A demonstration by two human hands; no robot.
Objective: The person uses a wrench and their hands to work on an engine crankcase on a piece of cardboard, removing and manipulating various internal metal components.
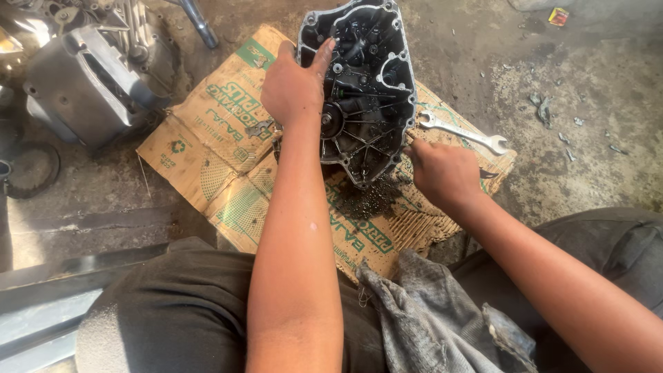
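While the left hand (293,86) grips the dark ribbed cast-metal engine cover (362,90) by its rim, tilting it over flattened brown cardboard (207,138) so grime falls, the right hand (442,173), fingers curled, works at its lower edge.

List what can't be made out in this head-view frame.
- Right hand: its fingertips curl under at the edge of the dark ribbed metal engine cover; anything in its grip is hidden by the hand.
- Left hand: it covers the cover's left rim, so the contact there is unseen.
- Grey metal engine block: cut off by the top-left edge.
- Silver open-ended spanner: its markings are too small.
- Small red packet: too small to identify.
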